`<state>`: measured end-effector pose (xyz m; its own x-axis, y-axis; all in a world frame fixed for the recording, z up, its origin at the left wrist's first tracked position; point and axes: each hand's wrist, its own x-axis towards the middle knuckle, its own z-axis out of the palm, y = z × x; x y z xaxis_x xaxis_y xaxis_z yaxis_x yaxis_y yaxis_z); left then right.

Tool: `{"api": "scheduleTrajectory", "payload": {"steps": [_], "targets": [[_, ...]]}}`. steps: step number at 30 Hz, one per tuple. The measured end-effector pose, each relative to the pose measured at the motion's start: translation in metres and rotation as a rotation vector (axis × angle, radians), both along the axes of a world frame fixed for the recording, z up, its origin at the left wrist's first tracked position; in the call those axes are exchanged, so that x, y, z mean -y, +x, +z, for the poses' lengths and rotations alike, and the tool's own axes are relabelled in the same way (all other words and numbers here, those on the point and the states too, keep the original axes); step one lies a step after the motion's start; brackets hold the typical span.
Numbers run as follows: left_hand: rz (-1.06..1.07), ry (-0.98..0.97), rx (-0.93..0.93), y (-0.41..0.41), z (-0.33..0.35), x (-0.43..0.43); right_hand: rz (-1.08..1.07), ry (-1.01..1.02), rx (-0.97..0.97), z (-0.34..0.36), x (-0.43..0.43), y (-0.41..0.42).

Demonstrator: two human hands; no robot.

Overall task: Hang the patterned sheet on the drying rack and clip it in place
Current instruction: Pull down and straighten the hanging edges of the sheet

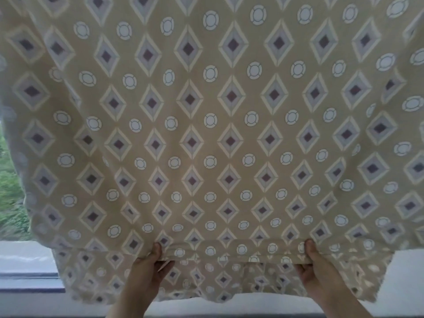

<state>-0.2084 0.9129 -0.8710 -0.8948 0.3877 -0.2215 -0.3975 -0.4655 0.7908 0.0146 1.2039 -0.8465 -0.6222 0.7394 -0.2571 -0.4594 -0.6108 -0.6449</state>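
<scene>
The sheet [211,138] fills nearly the whole view, spread wide and fairly flat. It is tan cloth printed with rows of diamonds and small pale rings. Its top and right side run out of the frame, so what bears it up there cannot be told.

Near the sheet's bottom edge a fold runs across, and both hands have hold of it. The left hand [149,267] pinches the fold, with the thumb laid on the near face and the fingers curled in under the cloth. The right hand [316,265] grips the same fold in the same way (thumb up on the pattern, fingers tucked beneath), well apart from the left.

Below the fold a thinner strip of sheet hangs loose, with light showing through it.

Past the sheet's left edge there is greenery [11,191], and under it a grey ledge [25,260].
</scene>
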Motion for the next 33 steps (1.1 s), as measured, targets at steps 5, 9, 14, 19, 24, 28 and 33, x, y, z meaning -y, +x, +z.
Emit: {"api": "scheduleTrajectory", "payload": {"steps": [5, 9, 14, 19, 24, 28, 33], "targets": [[0.009, -0.022, 0.022, -0.009, -0.018, -0.003, 0.001, -0.006, 0.031, -0.020, -0.005, -0.006], [0.025, -0.010, 0.051, -0.012, -0.029, -0.008, -0.003, 0.000, 0.041, -0.032, -0.010, -0.011], [0.032, -0.005, 0.087, -0.008, -0.037, -0.015, -0.039, -0.044, 0.013, -0.048, -0.016, -0.017], [0.035, -0.031, 0.087, -0.013, -0.050, -0.017, -0.054, -0.030, 0.020, -0.062, -0.021, -0.021], [0.014, -0.051, 0.115, -0.019, -0.059, -0.020, -0.065, -0.034, 0.023, -0.073, -0.022, -0.025], [0.029, -0.048, 0.166, -0.024, -0.064, -0.025, -0.055, -0.012, 0.063, -0.077, -0.023, -0.024], [0.061, -0.048, 0.178, -0.025, -0.064, -0.030, -0.075, -0.057, 0.095, -0.071, -0.023, -0.024]]}}
